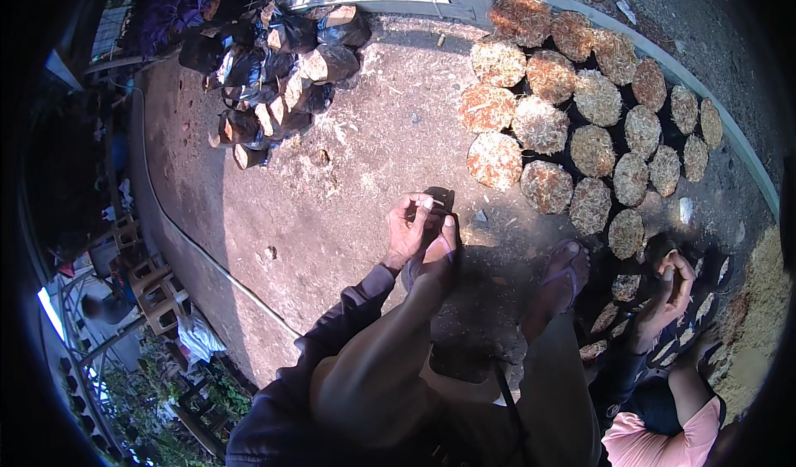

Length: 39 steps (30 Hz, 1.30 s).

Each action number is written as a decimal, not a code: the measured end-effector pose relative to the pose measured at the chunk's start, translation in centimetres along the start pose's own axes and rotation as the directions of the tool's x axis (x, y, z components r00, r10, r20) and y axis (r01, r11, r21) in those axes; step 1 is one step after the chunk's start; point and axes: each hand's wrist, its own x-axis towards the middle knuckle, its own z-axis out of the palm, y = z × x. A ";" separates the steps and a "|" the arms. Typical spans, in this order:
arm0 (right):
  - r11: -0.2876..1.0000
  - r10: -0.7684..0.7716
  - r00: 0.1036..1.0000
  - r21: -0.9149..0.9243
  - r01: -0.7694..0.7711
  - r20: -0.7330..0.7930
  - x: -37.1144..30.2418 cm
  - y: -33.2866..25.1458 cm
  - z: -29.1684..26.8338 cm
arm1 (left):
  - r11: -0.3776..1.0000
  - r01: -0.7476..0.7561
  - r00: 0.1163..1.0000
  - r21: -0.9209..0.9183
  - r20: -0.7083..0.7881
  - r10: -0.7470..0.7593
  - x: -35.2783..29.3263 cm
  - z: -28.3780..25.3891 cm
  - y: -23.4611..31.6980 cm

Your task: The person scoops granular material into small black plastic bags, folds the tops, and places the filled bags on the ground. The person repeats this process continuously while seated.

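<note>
My left hand (408, 228) is by my left foot, thumb and fingertips pinched together. A small pale sliver shows at the fingertips, too small to name. Just past them is a dark, flat shape (440, 197) that I cannot make out. Out to the right, my right hand (672, 294) is closed, its fingertips bent together around a small light-coloured bit. A dark rounded thing (659, 246) touches or sits right behind those fingers. Beyond it stand round black bags (593, 151) filled with brown shredded fibre, packed in rows.
Several black plastic bags (286, 77) lie heaped at the far left. A hose (220, 272) curves along the left ground. Sawdust (759, 334) is piled at the right edge, near a person in a pink garment (667, 440). My feet in flip-flops (564, 276) rest on the ground.
</note>
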 end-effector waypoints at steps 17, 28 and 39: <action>0.996 0.048 0.530 -0.082 0.041 0.847 -5.7 -3.8 8.8 | 0.934 -0.214 0.866 -0.287 -0.497 0.046 33.7 -23.2 6.4; 0.988 0.088 0.484 -0.137 0.067 0.870 -5.4 -4.4 9.1 | 0.295 -0.263 0.813 0.918 0.046 0.581 39.3 -27.4 5.6; 0.982 0.107 0.479 -0.169 0.089 0.871 -5.5 -4.0 8.0 | 0.874 -0.388 0.862 -0.291 -0.450 0.233 34.4 -24.1 9.3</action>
